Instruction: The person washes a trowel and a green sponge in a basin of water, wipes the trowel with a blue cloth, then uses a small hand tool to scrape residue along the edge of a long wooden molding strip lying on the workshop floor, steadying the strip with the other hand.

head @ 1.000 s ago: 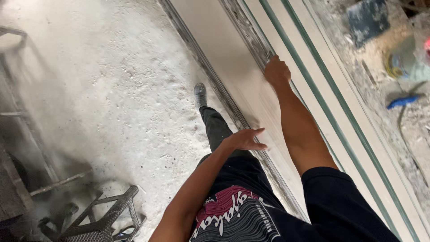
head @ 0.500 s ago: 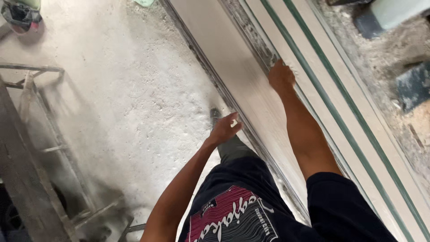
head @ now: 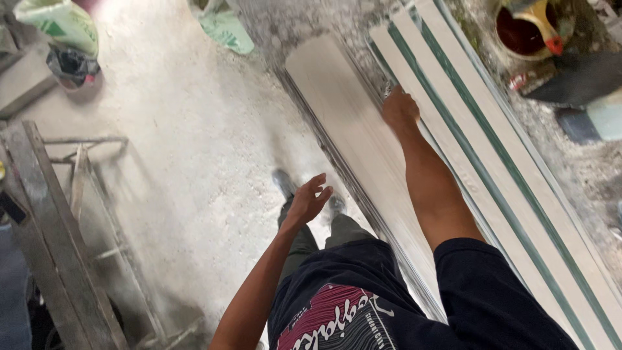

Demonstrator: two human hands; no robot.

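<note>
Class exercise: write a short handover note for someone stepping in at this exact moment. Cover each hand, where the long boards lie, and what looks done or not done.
Right hand: resting on the edge of the long pale flat board, by the stack of white strips with green edges; grip unclear.
Left hand: free, fingers spread, holding nothing, above the dusty concrete floor.
Board lies flat along the floor beside the stack; it is not lifted.
Person is standing, feet beside the board.

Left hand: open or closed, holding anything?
Open and empty. The left hand hangs over the dusty floor with fingers spread, nothing in it. The right hand rests on the long pale panel.
</note>
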